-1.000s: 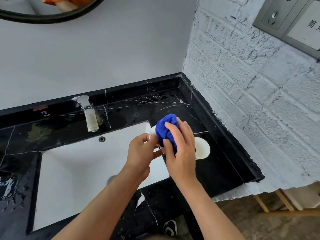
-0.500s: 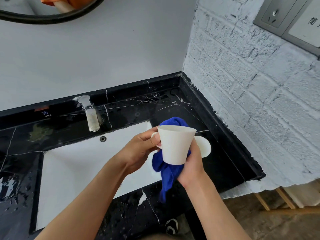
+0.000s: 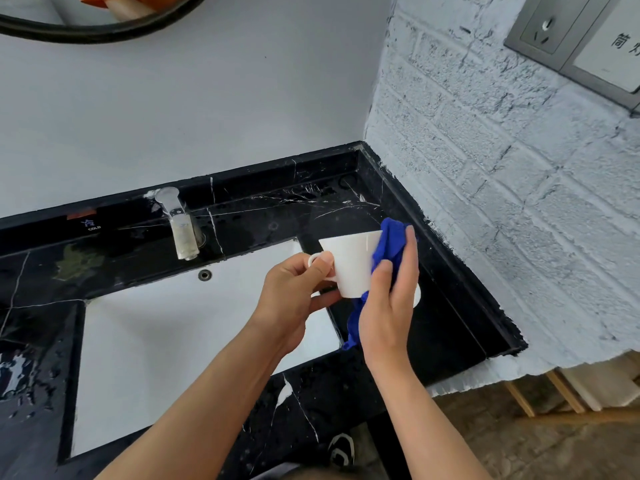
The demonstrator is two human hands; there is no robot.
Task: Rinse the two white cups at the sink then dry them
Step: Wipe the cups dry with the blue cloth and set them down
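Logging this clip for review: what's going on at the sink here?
A person is drying a white cup over the sink. The left hand holds it upright by the handle; the right hand presses a blue cloth against its side. A second white object, probably the other cup, sits on the black counter behind the right hand. No water runs from the faucet.

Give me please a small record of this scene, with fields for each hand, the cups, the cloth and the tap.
left hand: pinches the handle of the white cup, held upright
right hand: presses the blue cloth on the cup's side
second cup: on the black counter, mostly hidden behind the right hand
tap: no water seen running
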